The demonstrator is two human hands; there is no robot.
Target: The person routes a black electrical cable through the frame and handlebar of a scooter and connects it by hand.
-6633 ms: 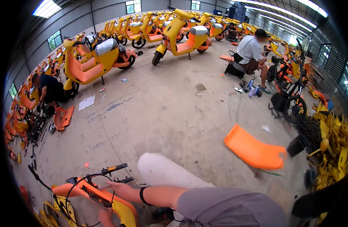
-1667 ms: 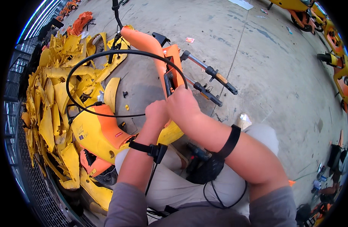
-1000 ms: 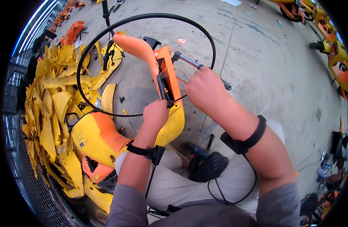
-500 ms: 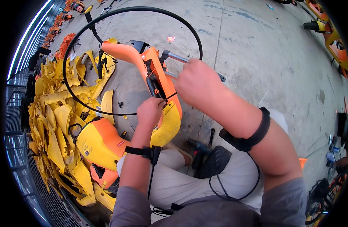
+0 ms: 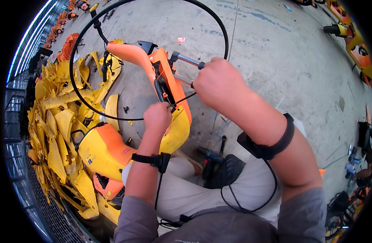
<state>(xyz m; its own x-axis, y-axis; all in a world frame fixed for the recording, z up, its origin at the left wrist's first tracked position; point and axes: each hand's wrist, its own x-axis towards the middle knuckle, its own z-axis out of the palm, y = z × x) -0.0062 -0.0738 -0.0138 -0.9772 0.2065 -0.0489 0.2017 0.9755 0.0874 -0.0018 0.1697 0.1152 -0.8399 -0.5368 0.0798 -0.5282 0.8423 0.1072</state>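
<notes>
A long black cable runs between my two hands and also bows outward in one wide loop. My left hand is closed on it in a pinch, beside the opening of an orange and yellow two-wheeler frame. Further right and a little farther off, my right hand makes a fist around the cable, its fingertips turned out of sight. Two metal fork tubes stick out of the frame just beyond that fist. Dark parts lie inside the frame's channel.
Yellow plastic panels form a heap on the left. An orange and yellow body shell lies near my left forearm. A cordless drill and a wrench are on the floor by my shoe. More two-wheelers stand at far right.
My right hand has moved slightly right, away from the frame, and a longer stretch of cable shows between my hands. The loop has risen and shifted right. My left hand stays by the opening.
</notes>
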